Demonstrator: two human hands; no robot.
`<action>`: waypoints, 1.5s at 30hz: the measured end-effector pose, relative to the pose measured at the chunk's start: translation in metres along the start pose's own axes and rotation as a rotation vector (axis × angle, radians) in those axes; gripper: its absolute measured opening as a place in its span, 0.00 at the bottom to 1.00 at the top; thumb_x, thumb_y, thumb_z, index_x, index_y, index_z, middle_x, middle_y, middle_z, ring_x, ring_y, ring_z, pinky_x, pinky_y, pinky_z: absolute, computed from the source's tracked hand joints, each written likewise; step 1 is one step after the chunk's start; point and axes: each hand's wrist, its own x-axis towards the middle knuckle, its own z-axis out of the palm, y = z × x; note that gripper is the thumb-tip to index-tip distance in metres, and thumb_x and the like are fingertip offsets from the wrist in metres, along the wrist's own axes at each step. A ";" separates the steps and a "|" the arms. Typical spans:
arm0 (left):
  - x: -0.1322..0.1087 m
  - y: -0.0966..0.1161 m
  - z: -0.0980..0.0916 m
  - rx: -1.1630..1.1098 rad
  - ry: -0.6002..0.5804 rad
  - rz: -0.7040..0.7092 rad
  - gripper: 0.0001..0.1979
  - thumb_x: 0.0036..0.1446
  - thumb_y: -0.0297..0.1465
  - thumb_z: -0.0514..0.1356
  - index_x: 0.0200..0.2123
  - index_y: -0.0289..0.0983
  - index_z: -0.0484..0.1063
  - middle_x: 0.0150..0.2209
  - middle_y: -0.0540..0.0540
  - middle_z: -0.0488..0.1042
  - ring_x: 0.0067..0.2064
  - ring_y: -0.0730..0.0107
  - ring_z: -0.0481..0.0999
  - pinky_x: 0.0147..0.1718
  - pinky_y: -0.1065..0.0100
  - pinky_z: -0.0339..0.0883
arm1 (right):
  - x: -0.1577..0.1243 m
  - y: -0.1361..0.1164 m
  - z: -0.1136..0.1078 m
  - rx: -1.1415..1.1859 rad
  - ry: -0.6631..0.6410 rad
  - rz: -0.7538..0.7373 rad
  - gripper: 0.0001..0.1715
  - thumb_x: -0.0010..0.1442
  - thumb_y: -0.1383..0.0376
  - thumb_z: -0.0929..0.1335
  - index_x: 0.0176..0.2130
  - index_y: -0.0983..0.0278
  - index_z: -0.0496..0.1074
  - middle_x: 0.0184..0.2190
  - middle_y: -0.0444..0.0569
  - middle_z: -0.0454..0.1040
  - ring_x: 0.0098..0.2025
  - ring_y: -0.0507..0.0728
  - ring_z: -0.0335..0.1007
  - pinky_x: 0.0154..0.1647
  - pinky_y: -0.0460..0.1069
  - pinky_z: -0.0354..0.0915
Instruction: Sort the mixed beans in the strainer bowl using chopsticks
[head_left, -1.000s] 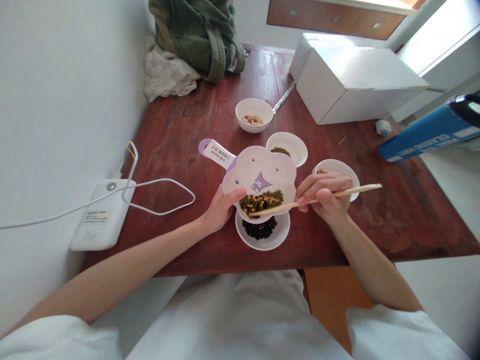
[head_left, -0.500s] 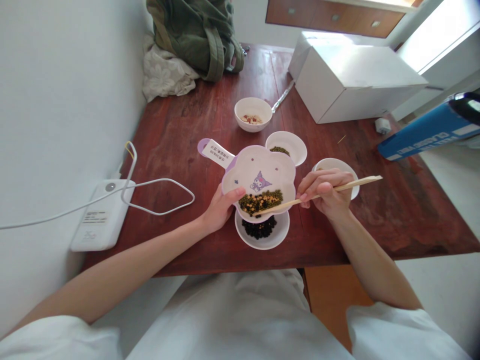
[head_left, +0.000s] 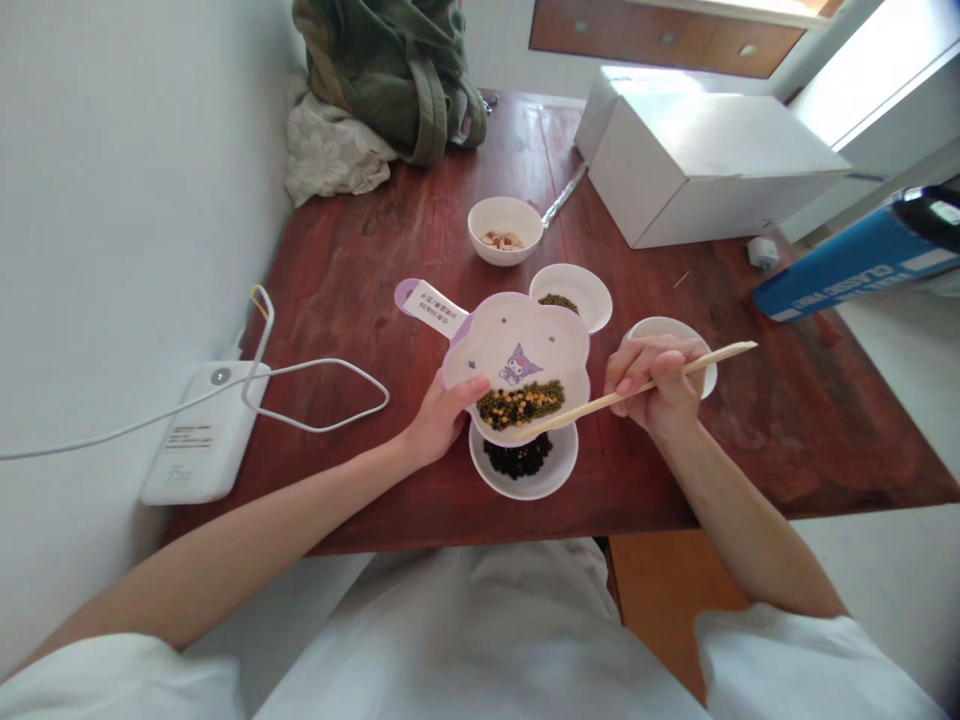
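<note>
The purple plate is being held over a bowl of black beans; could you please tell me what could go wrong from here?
The mixed beans lie heaped at the near rim of the purple plate, which the left hand grips by one edge; more tilt might spill them all into the bowl of black beans. The chopsticks in the right hand could also flick beans onto the table.

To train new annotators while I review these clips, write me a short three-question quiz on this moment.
1. True or false: the left hand holds the cartoon plate above the bowl of black beans.
2. The right hand holds: A a spoon, B chopsticks, C a fork?
3. Fill in: the mixed beans lie at the plate's ___ edge (near/far).
Key: 1 true; 2 B; 3 near.
</note>
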 end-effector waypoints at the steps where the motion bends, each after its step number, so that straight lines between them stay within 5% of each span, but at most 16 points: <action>1: 0.000 0.000 0.000 0.001 0.001 0.006 0.40 0.57 0.55 0.82 0.65 0.38 0.87 0.53 0.37 0.94 0.69 0.26 0.87 0.74 0.35 0.78 | 0.000 0.000 0.000 -0.010 0.020 0.000 0.32 0.71 0.43 0.82 0.23 0.60 0.88 0.18 0.50 0.82 0.10 0.51 0.67 0.05 0.45 0.54; 12: 0.001 -0.001 0.001 -0.003 0.051 0.019 0.48 0.55 0.56 0.83 0.73 0.40 0.82 0.59 0.37 0.93 0.72 0.27 0.85 0.76 0.37 0.77 | 0.002 0.007 0.001 -0.066 0.075 0.025 0.38 0.69 0.39 0.81 0.20 0.61 0.84 0.18 0.48 0.80 0.11 0.49 0.67 0.08 0.44 0.54; 30: 0.001 -0.001 0.002 -0.026 0.047 0.028 0.47 0.56 0.55 0.82 0.73 0.39 0.81 0.63 0.35 0.92 0.72 0.25 0.85 0.75 0.36 0.78 | 0.008 0.008 -0.006 -0.151 0.185 -0.043 0.43 0.66 0.32 0.80 0.17 0.58 0.79 0.17 0.46 0.75 0.12 0.49 0.62 0.08 0.46 0.55; 45: 0.001 0.003 0.006 -0.005 0.027 0.038 0.44 0.58 0.57 0.80 0.71 0.41 0.83 0.63 0.37 0.92 0.72 0.25 0.85 0.75 0.35 0.78 | 0.007 -0.001 -0.008 -0.166 0.126 -0.136 0.38 0.72 0.38 0.79 0.21 0.59 0.84 0.19 0.48 0.80 0.14 0.50 0.66 0.11 0.47 0.58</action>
